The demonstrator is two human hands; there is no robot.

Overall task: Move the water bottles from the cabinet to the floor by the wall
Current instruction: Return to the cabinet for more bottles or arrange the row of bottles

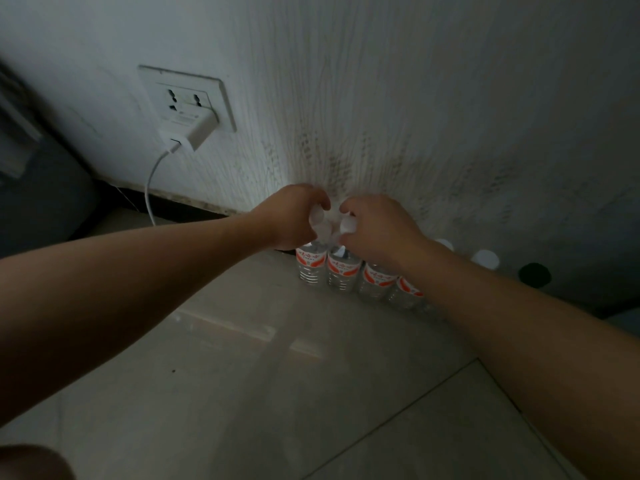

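4 water bottles [360, 275] with red labels show in your head view, standing upright side by side on the floor [242, 358] at the foot of the wall [415, 116]. The row runs off to your right beneath your right forearm, where 2 more white caps [485, 259] show. Your left hand [294, 216] curls its fingers over the cap of the leftmost bottle [310, 263]. Your right hand [377, 226] pinches the cap of the second bottle [343, 268] just beside it. The 2 hands are almost touching. A third white cap sits between your fingers, and you cannot tell which hand has it. What matters now is that each bottle hangs straight down from its grip, with its long axis vertical and its base at or on the tile. Neither hand is nearer than the other. Judging from this, both bottles look placed, so letting go should mean loosening the fingers and lifting straight up, since a sideways pull could tip the close-packed neighbours. Well to your left, a charger [190, 133] sits in a wall socket [187, 98] and its cable [150, 188] drops to the floor.
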